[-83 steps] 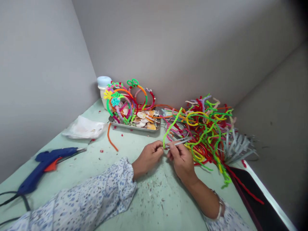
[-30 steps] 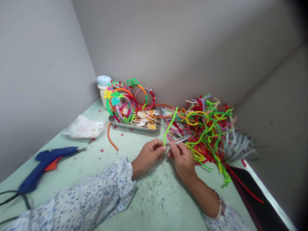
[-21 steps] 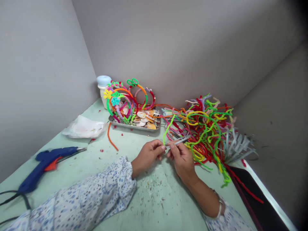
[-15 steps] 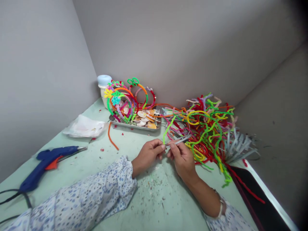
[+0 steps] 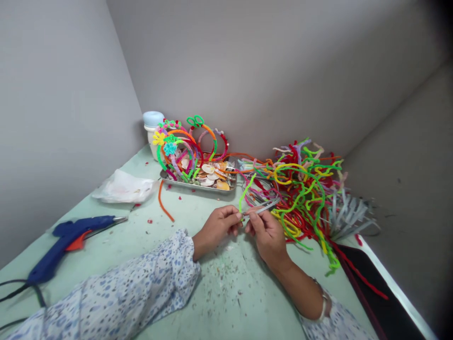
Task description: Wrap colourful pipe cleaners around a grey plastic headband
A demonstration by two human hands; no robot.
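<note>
My left hand [image 5: 221,228] is closed, thumb and fingers pinching the lower end of a lime-green pipe cleaner [image 5: 247,191], whose free length rises and leans right. Close beside it, my right hand [image 5: 267,234] pinches a thin grey strip [image 5: 268,206] that extends to the upper right. The fingertips of both hands are almost touching, and the spot where pipe cleaner and strip come together is partly hidden by them. Just beyond my right hand lies a tangled heap of coloured pipe cleaners [image 5: 300,182].
A metal tray [image 5: 198,187] holds decorated headbands [image 5: 191,137] and loose flat pieces. A white-and-blue container [image 5: 153,120] stands behind it. Left are a plastic bag [image 5: 123,186], a blue glue gun [image 5: 71,241] and an orange pipe cleaner [image 5: 163,203]. Grey strips [image 5: 350,212] fan out right, above a black panel [image 5: 375,283].
Both hands keep their pinch in nearly the same place. The free end of the lime-green pipe cleaner has shifted slightly down and left.
</note>
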